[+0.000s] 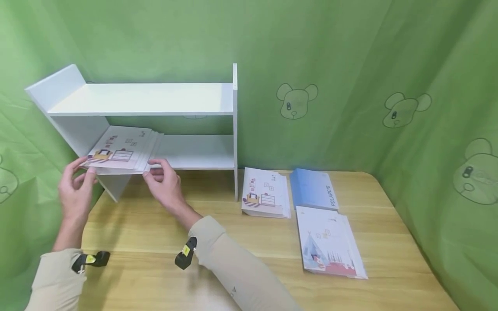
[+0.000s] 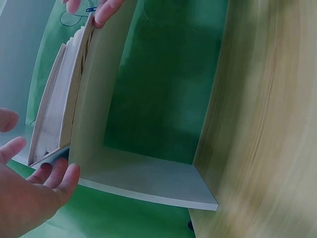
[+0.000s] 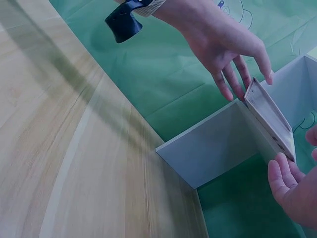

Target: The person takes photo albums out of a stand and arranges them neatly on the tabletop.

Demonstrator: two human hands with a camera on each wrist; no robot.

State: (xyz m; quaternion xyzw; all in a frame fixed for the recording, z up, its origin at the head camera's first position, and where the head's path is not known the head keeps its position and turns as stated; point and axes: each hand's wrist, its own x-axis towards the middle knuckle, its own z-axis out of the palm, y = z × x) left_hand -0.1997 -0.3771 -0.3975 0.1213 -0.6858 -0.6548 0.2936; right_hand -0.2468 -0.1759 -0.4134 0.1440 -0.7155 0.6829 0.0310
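Observation:
A white book [image 1: 120, 149] with a drawn armchair and dresser on its cover lies on the left part of the lower board of a white shelf [image 1: 194, 151]. Layered white edges show along its right side. My left hand [image 1: 75, 190] is at its near left corner, relaxed fingers touching the edge. At the near right corner, my right hand [image 1: 165, 185] touches the other side with its fingers and thumb. In the left wrist view, the thumb of the left hand [image 2: 37, 193] stands apart from the book [image 2: 62, 94], with fingers under its end.
Right of the shelf, a matching white book [image 1: 264, 194] lies on the wooden table [image 1: 155, 242]. Beside it are a blue item marked POLAROID [image 1: 313, 190] and a white book with a tent picture [image 1: 327, 244]. Green curtain [image 1: 330, 52] hangs behind.

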